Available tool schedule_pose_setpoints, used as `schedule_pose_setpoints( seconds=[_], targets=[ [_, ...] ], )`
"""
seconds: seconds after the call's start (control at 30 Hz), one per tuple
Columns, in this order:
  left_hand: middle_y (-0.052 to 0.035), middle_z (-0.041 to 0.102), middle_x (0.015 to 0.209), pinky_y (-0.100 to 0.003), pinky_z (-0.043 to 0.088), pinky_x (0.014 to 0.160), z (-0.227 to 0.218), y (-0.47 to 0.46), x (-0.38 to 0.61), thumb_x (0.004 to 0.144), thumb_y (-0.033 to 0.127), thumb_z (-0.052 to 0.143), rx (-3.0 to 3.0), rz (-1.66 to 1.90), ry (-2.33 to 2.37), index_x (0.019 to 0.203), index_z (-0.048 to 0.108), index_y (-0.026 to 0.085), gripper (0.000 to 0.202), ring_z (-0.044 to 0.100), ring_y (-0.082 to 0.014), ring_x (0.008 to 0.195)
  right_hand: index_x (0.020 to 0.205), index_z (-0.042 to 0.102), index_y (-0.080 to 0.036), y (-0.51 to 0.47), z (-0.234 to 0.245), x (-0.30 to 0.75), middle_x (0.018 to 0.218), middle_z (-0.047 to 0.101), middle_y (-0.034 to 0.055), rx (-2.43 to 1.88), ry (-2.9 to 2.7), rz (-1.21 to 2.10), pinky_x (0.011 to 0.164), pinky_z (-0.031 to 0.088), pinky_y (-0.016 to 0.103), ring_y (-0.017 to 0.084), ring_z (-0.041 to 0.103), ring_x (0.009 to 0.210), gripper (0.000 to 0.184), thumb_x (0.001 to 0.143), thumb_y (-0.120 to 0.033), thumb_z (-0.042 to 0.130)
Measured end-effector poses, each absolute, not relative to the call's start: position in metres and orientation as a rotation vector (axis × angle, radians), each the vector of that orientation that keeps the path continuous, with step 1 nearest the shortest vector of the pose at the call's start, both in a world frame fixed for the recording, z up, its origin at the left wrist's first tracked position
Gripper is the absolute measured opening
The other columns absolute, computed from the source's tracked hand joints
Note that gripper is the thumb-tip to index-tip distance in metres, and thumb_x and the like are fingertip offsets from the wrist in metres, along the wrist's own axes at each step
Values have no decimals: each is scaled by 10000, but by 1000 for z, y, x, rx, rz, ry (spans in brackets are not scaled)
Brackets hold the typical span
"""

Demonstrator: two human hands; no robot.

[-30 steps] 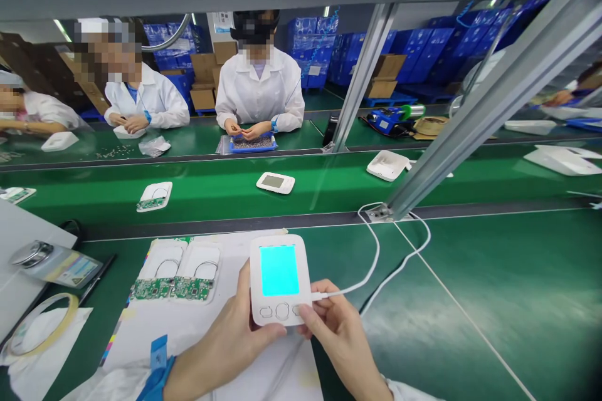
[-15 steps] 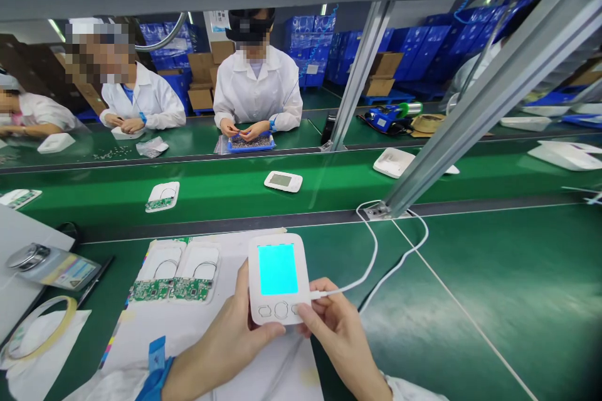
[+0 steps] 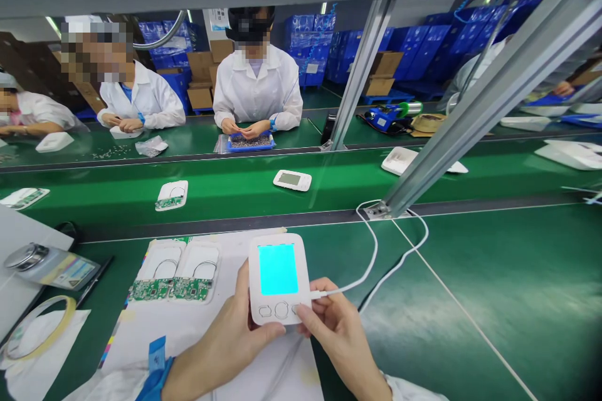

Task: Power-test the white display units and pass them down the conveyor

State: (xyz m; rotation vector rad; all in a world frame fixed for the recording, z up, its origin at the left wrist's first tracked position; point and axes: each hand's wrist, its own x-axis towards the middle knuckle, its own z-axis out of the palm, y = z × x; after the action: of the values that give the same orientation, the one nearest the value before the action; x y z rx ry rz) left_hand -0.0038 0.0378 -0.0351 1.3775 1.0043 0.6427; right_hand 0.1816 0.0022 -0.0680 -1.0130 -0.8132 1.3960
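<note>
A white handheld device (image 3: 279, 279) with a lit blue screen and three button outlines is held up above the paper-covered bench. My left hand (image 3: 235, 332) grips its left side, thumb along the lower edge. My right hand (image 3: 336, 332) holds the lower right corner, with the thumb on the rightmost button and the fingers behind. A white cable (image 3: 360, 282) is plugged into the device's right side, close to my right fingers. Left of the device, two white housings with green circuit boards (image 3: 190, 289) lie side by side on the white paper (image 3: 155, 332).
Beyond the bench a green conveyor belt (image 3: 226, 191) carries a white device (image 3: 292, 180), a housing with a board (image 3: 172, 195) and white shells. A metal post (image 3: 470, 100) slants across the right. A tape roll (image 3: 40, 329) lies left. Co-workers sit opposite.
The parts on the conveyor belt have shifted slightly to the right. My hands and the lit device stay in the same place.
</note>
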Motion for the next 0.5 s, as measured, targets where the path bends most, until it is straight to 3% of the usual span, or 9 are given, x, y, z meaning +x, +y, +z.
schedule_pose_setpoints(
  seconds=[0.23,0.5],
  targets=[
    [-96,705,1251,-369,562,806,-37,39,-4,815,108,697,1398,637,1013,1480,224,271,832,687,-301,1088,857,596,-223,3,-69,183,704,735,-3,-1019,-840,1374,527,512,214,116,633,564,366,789,-482,845],
    [-98,694,1287,-372,566,813,-40,38,-6,822,113,693,1401,631,1011,1475,216,279,826,673,-299,1127,864,605,-225,3,-68,182,718,738,7,-1033,-813,1382,538,534,232,137,642,606,394,757,-505,861]
  ],
)
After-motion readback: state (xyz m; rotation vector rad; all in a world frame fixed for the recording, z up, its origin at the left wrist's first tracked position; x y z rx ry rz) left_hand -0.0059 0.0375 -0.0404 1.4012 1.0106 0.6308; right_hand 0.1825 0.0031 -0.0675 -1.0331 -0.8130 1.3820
